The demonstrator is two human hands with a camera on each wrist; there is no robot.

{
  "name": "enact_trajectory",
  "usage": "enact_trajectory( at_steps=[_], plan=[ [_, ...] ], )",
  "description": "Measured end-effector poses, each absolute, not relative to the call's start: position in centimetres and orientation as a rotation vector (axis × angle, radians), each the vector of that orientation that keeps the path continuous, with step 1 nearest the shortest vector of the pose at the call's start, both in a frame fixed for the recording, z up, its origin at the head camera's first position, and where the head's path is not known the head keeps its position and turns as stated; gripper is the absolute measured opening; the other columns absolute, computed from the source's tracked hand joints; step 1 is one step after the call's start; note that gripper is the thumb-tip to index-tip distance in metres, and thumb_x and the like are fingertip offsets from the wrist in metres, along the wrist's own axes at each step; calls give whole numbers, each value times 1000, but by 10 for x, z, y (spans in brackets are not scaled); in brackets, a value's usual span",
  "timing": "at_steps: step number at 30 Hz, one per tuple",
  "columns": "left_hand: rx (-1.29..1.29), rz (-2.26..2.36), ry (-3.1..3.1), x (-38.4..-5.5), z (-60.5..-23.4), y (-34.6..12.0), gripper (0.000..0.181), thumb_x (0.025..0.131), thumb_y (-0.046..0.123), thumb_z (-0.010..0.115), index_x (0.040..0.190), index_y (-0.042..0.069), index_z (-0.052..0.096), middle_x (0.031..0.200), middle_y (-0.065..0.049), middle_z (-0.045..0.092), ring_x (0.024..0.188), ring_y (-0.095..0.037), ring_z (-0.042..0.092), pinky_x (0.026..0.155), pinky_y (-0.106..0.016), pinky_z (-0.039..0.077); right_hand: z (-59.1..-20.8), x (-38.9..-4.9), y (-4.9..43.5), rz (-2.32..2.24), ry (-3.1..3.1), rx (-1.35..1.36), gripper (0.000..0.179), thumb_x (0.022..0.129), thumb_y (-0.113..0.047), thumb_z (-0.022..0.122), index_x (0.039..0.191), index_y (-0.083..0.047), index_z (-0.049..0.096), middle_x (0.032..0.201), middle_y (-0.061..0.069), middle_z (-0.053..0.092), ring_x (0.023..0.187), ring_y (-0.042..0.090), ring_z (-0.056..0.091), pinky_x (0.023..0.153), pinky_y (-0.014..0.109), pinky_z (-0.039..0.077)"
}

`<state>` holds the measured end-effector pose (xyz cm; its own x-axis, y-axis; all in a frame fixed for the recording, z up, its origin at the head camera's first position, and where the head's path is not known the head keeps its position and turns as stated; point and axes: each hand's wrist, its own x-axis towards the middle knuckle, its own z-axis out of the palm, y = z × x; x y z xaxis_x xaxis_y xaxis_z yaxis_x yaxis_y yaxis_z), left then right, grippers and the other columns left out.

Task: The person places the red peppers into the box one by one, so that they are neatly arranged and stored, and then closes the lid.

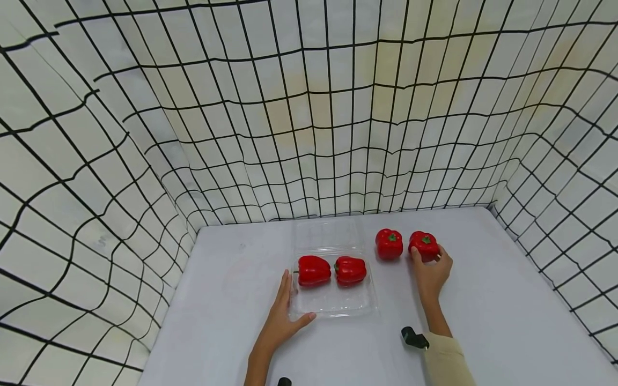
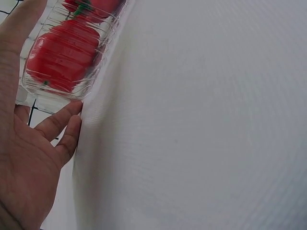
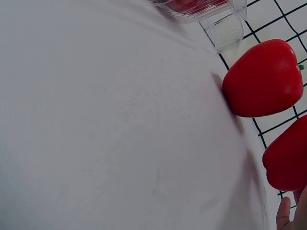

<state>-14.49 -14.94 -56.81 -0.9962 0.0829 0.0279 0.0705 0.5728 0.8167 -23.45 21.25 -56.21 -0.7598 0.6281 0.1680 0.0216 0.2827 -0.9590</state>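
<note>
A clear plastic clamshell container [image 1: 333, 304] lies on the table with its lid [image 1: 328, 236] folded back. Two red bell peppers lie on their sides in its far half, one at left [image 1: 314, 271] and one at right [image 1: 351, 271]. My left hand [image 1: 279, 320] is spread along the container's left side, thumb by the near corner; in the left wrist view its fingertips are right at the container's end. With thumb and fingers round it, my right hand [image 1: 432, 273] grips a red bell pepper [image 1: 424, 244] with a green stem. Another red bell pepper [image 3: 263, 79] stands upright beside it.
A white table [image 1: 227, 321] carries everything. Black netting [image 1: 333, 155] over white walls rises at the back and both sides. Close by the right sleeve [image 1: 446, 356] is a small dark device [image 1: 414, 338].
</note>
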Motion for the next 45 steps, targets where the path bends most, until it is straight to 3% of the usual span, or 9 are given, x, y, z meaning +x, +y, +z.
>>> enact_trajectory(
  at_steps=[10,17,23,29,35,45],
  plan=[
    [149,1428,2779,-144,-569,-152,113,74,54,77,159,24,9,166,5,4,152,-29,17,108,-54,39,-555,-224,210,1596,-1940,-532,71,87,-34,74,141,-7,38,144,11,48,128,22,43,107,51,45],
    [143,1435,2771,-143,-569,-152,113,73,54,78,159,24,9,166,4,5,152,-29,16,108,-54,40,-548,-217,205,1641,-1893,-503,68,87,-30,73,140,-6,38,142,9,50,123,15,42,89,25,44],
    [158,1442,2772,-144,-570,-152,112,75,51,78,159,24,8,166,5,5,152,-28,17,109,-53,38,-541,-211,198,1713,-1836,-352,68,87,-18,74,140,-5,35,142,6,46,126,9,42,86,6,47],
    [158,1441,2768,-144,-569,-152,112,75,51,78,158,26,7,166,7,4,152,-27,17,111,-53,37,-535,-207,186,1834,-1781,-158,71,85,-4,73,142,-3,29,143,6,40,133,13,38,84,7,51],
    [138,1426,2766,-143,-568,-151,113,74,53,78,158,27,6,166,6,4,152,-28,16,110,-54,37,-529,-199,169,1866,-1880,-30,75,80,3,75,140,0,31,139,3,43,129,11,40,88,9,50],
    [148,1457,2757,-142,-566,-151,113,74,49,79,158,26,7,166,6,4,152,-27,16,110,-52,37,-527,-191,147,1827,-2093,325,74,77,0,77,140,-7,41,141,13,47,121,4,47,82,16,55]
  ],
)
